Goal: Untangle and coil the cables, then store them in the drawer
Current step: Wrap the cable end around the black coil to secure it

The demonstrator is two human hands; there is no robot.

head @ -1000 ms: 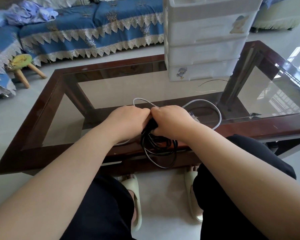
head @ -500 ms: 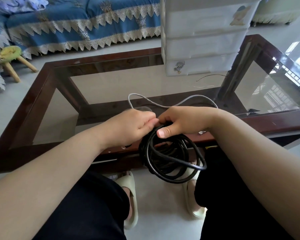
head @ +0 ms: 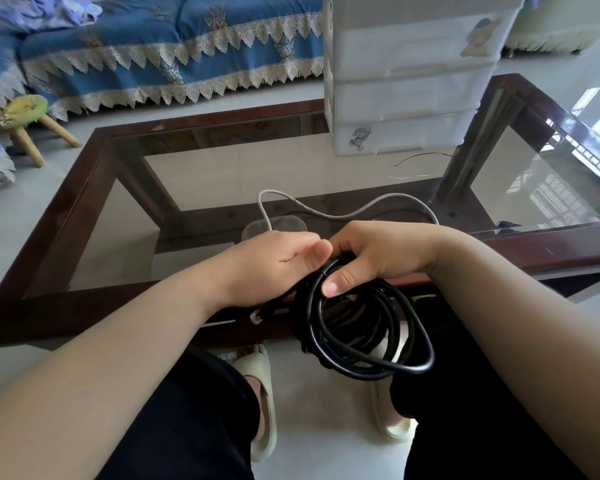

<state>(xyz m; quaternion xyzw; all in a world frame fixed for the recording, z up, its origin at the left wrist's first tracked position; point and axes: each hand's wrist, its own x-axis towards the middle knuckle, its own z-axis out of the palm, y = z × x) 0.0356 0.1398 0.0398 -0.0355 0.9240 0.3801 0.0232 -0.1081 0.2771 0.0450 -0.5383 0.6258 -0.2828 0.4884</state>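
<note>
A black cable (head: 364, 337) hangs as a coil of several loops below the table's near edge. My right hand (head: 378, 254) grips the top of the coil, thumb pressed on the loops. My left hand (head: 274, 265) touches the coil's left side, fingers curled; a clear plug end (head: 257, 317) of the black cable sticks out beneath it. A grey cable (head: 329, 213) lies loose on the glass just behind both hands. The white plastic drawer unit (head: 406, 95) stands at the back of the table, all its drawers shut.
The glass-topped table has a dark wooden frame (head: 84, 216). Two thin wires (head: 420, 157) lie on the glass in front of the drawer unit. A small stool (head: 25, 112) and a blue covered sofa (head: 174, 46) stand beyond the table. My knees and slippers are below.
The black coil has come off the table edge and now hangs lower and wider below my hands. My right thumb has shifted onto the loops. The grey cable stays on the glass.
</note>
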